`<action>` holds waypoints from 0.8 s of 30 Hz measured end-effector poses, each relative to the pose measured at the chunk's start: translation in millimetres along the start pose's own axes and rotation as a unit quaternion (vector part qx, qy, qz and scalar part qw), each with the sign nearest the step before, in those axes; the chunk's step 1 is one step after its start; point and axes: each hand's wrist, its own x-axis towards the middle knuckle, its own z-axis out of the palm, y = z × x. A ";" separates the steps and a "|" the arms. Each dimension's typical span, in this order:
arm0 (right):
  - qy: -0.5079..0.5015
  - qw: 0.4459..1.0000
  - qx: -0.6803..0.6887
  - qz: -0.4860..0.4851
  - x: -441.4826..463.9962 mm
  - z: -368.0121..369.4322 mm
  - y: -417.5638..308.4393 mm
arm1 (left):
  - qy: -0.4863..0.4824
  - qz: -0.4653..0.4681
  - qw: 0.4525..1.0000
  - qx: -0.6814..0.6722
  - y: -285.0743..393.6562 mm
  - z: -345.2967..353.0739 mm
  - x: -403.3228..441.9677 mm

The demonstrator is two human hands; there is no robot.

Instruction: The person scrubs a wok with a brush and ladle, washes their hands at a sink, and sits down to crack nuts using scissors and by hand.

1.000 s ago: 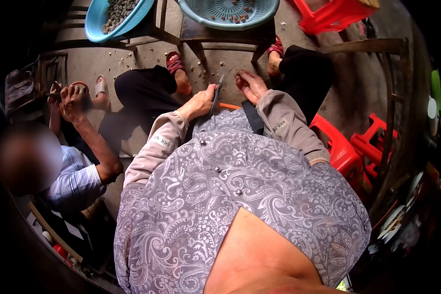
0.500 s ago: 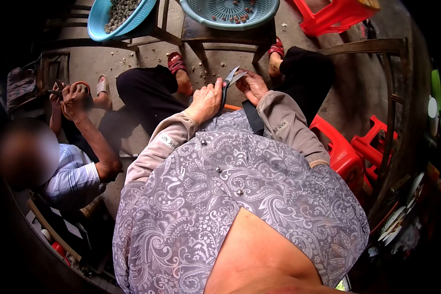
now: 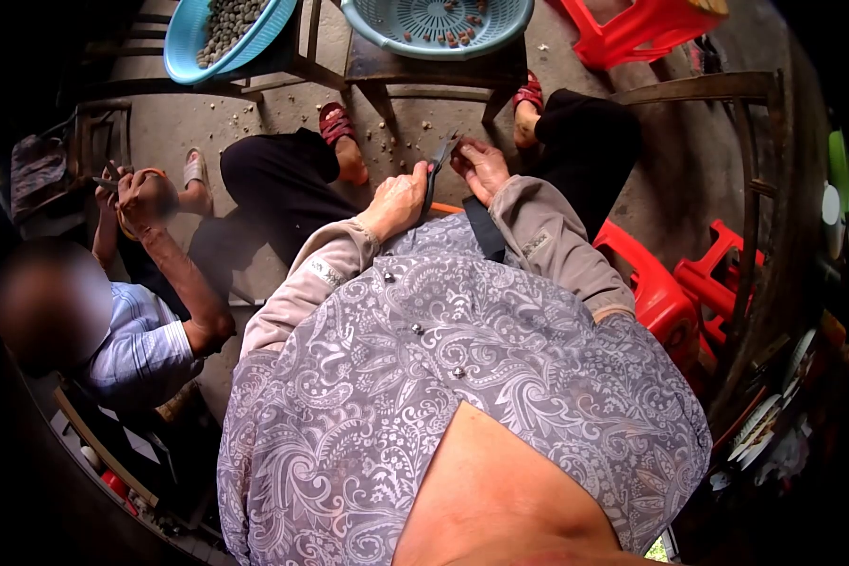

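My left hand (image 3: 394, 203) is closed around the dark handles of a pair of scissors (image 3: 432, 179). The blades point up and away, toward the right hand, and look partly closed. Just right of the blade tips, my right hand (image 3: 483, 170) has its thumb and fingers pinched on a small dark brown piece (image 3: 458, 149); its kind is too small to tell. Above my hands, a light blue basket (image 3: 368, 28) holds several small reddish-brown pieces. Another blue basket (image 3: 175, 42) to its left is heaped with greyish-brown, nut-like pieces.
Wooden stools (image 3: 377, 71) bear the baskets. At left a seated co-worker (image 3: 151, 330) holds something with an orange loop in both hands. Red plastic stools (image 3: 646, 292) stand at right, beside a wooden chair (image 3: 750, 179). Small pale bits (image 3: 387, 141) litter the floor.
The scissor blades have drawn closer together, and their tips have shifted slightly away from my right hand's fingers. My right hand has turned a little, showing the brown piece.
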 end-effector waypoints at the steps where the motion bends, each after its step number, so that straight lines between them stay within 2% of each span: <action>1: 0.006 1.000 -0.007 -0.005 -1.1 1.9 -0.5 | -0.001 -0.005 1.000 0.002 1.8 0.2 0.3; 4: 0.035 0.999 -0.020 -0.004 -4.3 7.4 -3.0 | -0.020 0.005 1.000 -0.020 0.4 -3.0 0.7; 8: 0.062 0.988 -0.134 -0.044 -1.5 7.6 -3.2 | -0.030 0.036 0.994 -0.103 -5.4 -6.0 0.4; 13: 0.066 0.948 -0.297 -0.096 0.5 10.2 -8.6 | -0.098 -0.012 0.964 -0.248 -17.2 0.4 5.1; 17: 0.067 0.963 -0.253 -0.069 0.8 7.0 -8.3 | -0.097 -0.060 0.965 -0.235 -9.8 -4.4 7.5; 19: 0.071 0.974 -0.213 -0.029 -1.7 6.9 -10.6 | -0.102 -0.159 0.943 -0.272 -24.2 -3.9 9.3; 20: 0.042 0.986 -0.160 -0.011 -1.4 6.0 -13.6 | -0.102 -0.207 0.929 -0.290 -37.3 -0.5 11.0; 21: 0.014 0.994 -0.108 0.009 -2.1 4.0 -16.6 | -0.071 -0.120 0.973 -0.185 -57.1 14.0 10.1; 24: -0.054 0.998 -0.011 0.039 -6.6 8.2 -21.7 | -0.107 -0.129 0.975 -0.144 -47.1 -4.8 4.6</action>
